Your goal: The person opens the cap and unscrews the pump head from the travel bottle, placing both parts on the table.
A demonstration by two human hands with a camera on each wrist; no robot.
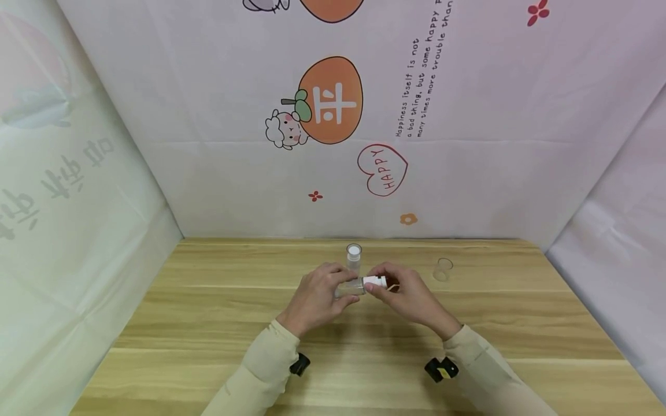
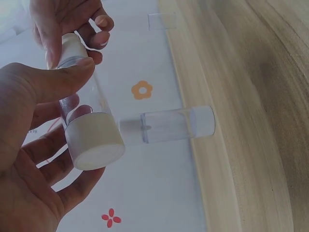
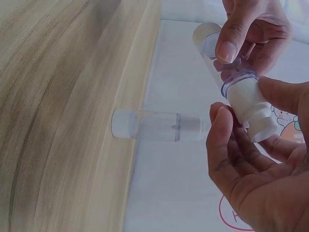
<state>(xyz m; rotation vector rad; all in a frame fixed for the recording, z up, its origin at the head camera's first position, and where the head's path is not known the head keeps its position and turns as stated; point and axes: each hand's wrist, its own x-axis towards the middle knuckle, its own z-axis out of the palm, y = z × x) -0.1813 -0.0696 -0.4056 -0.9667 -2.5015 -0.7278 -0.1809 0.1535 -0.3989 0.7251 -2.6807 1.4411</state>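
A clear pump bottle (image 1: pixel 355 286) with a white base (image 2: pixel 95 145) lies tilted between both hands, above the table. My left hand (image 1: pixel 317 294) grips its clear body, thumb on one side and fingers on the other. The white pump head (image 3: pixel 248 104) at the other end is pinched between thumb and fingers of my right hand (image 1: pixel 408 292). Just behind the hands a second pump bottle (image 1: pixel 353 263) stands upright on the table, also clear with a white base (image 3: pixel 123 123). Parts of the held bottle's body are hidden by the left fingers.
A small clear cap (image 1: pixel 442 270) sits on the wooden table (image 1: pixel 218 323), to the right of the right hand. Behind the table's back edge hangs a white printed cloth (image 1: pixel 234 190), with more cloth along both sides.
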